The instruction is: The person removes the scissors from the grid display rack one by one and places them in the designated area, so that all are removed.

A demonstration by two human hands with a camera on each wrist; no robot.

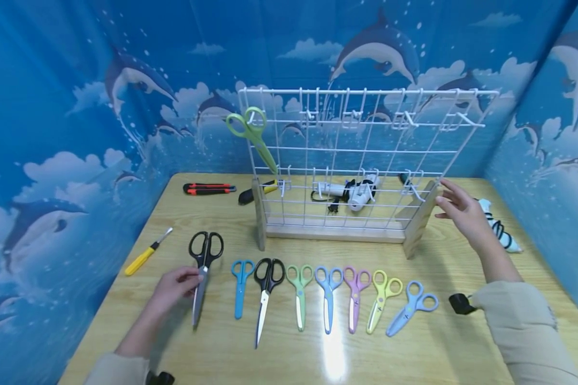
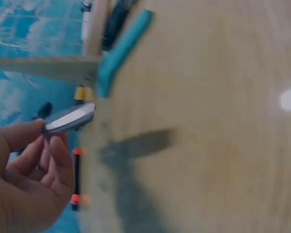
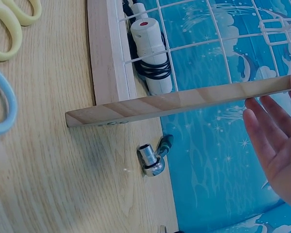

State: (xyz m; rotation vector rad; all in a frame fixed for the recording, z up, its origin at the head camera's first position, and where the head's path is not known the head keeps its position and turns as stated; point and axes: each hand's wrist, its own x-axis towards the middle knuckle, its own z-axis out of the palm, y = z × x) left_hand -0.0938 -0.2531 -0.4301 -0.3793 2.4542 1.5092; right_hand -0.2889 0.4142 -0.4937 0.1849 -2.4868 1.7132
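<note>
My left hand [image 1: 172, 287] pinches a pair of black-handled scissors [image 1: 199, 298] by the blades, handles pointing away from me. In the left wrist view the blade [image 2: 70, 119] sits between thumb and fingertips, and its shadow falls on the tabletop. My right hand [image 1: 464, 212] is at the right wooden upright [image 1: 421, 219] of a white wire rack [image 1: 347, 148]. Its loosely extended fingertips [image 3: 252, 109] touch the outer side of the wood. Green scissors [image 1: 257, 138] hang on the rack's upper left hook.
Several scissors lie in a row before the rack, from blue ones [image 1: 241, 289] to periwinkle ones [image 1: 411, 309]. A yellow screwdriver [image 1: 148, 259] and red-black cutters [image 1: 209, 189] lie left. Behind the rack is a white corded tool [image 1: 361, 193]; another white corded item [image 1: 501, 227] lies right.
</note>
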